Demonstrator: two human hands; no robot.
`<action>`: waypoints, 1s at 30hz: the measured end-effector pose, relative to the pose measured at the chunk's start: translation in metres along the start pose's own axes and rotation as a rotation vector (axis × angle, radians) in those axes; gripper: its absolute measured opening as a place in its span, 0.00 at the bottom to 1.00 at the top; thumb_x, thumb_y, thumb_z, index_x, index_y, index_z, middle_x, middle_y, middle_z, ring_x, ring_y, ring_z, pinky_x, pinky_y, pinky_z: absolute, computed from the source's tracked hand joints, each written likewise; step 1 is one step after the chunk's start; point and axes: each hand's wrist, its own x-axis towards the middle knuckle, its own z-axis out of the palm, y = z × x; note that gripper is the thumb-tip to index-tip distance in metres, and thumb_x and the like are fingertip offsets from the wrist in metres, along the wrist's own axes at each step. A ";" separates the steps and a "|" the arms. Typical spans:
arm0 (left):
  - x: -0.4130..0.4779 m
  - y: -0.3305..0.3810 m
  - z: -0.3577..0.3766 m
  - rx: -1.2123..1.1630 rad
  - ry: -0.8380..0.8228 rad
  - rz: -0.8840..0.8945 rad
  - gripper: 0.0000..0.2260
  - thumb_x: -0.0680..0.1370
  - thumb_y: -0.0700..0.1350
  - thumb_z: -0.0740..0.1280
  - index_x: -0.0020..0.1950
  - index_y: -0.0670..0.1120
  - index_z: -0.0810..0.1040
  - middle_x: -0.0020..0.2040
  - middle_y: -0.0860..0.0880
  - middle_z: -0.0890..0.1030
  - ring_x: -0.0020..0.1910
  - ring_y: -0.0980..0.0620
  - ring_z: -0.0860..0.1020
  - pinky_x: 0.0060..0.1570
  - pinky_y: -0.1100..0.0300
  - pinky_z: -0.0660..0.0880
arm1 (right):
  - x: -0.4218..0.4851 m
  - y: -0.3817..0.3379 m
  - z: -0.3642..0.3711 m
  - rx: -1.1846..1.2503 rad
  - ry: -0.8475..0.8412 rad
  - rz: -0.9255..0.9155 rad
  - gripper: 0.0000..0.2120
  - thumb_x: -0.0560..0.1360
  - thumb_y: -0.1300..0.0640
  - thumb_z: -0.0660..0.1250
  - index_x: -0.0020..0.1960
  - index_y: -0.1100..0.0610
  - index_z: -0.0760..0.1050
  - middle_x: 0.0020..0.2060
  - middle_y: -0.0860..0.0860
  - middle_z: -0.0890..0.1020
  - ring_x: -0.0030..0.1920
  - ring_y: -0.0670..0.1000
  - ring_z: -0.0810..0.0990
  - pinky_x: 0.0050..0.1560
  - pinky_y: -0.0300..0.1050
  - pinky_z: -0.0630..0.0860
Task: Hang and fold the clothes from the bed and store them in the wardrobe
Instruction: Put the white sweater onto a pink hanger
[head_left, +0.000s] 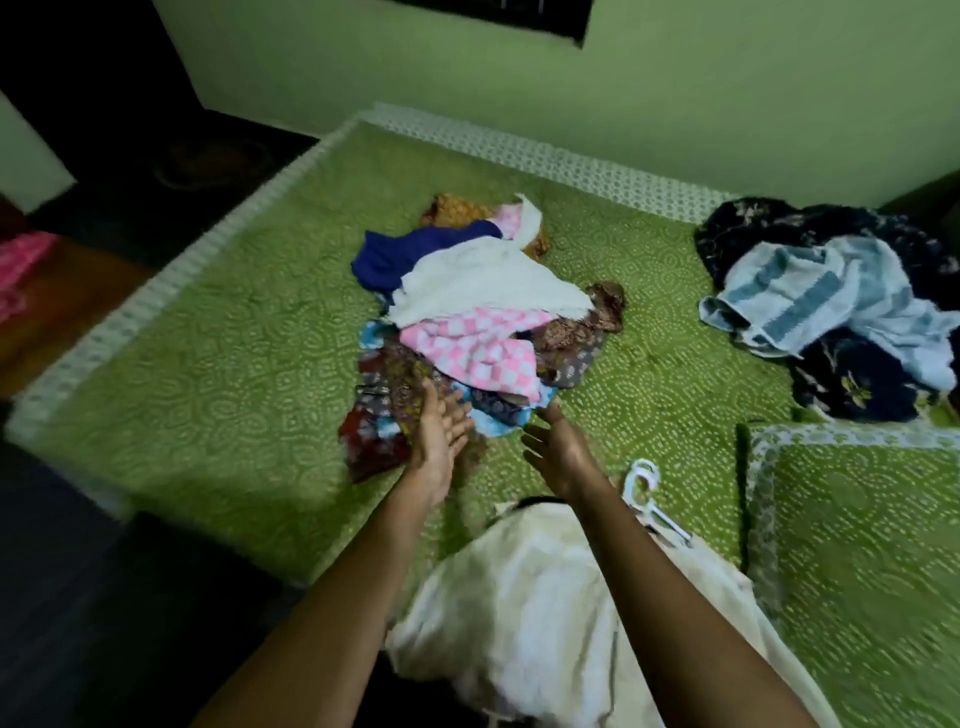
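– Heap of crumpled multicoloured clothes (470, 312), where's it at?
– Middle of the green patterned bed (234, 338). My left hand (439, 436) and right hand (558, 452) are both released, fingers straight, at its near edge.

Mixed pile of clothes (467, 332) is heaped loosely mid-bed (234, 364) on the green patterned cover. White cloth (483, 286) is laid on top, pink-and-white checked piece (467, 348) below it, blue garment (400, 254) at far left. Second heap at right: dark floral fabric (852, 384) draped with a pale blue towel (831, 291). Cream garment (519, 597) is spread at the near edge, white hangers (649, 499) just beside it.
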 end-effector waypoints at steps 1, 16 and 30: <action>-0.003 0.019 -0.021 -0.006 0.006 0.028 0.30 0.80 0.61 0.43 0.70 0.43 0.67 0.68 0.41 0.71 0.68 0.43 0.69 0.65 0.53 0.62 | -0.005 -0.002 0.028 -0.006 -0.033 -0.025 0.24 0.83 0.46 0.48 0.73 0.59 0.61 0.69 0.60 0.68 0.63 0.57 0.70 0.63 0.51 0.65; -0.051 0.277 -0.440 -0.158 0.336 0.468 0.31 0.80 0.61 0.40 0.69 0.42 0.68 0.68 0.37 0.70 0.68 0.41 0.68 0.67 0.50 0.61 | -0.064 0.014 0.531 -0.243 -0.603 -0.193 0.25 0.82 0.45 0.46 0.69 0.60 0.66 0.65 0.62 0.71 0.65 0.61 0.70 0.61 0.55 0.67; 0.084 0.434 -0.674 -0.118 0.531 0.433 0.31 0.81 0.61 0.41 0.68 0.42 0.69 0.66 0.39 0.73 0.65 0.42 0.70 0.63 0.52 0.63 | 0.045 0.020 0.852 -0.273 -0.684 -0.099 0.20 0.82 0.44 0.49 0.50 0.58 0.73 0.42 0.54 0.77 0.43 0.52 0.76 0.54 0.51 0.72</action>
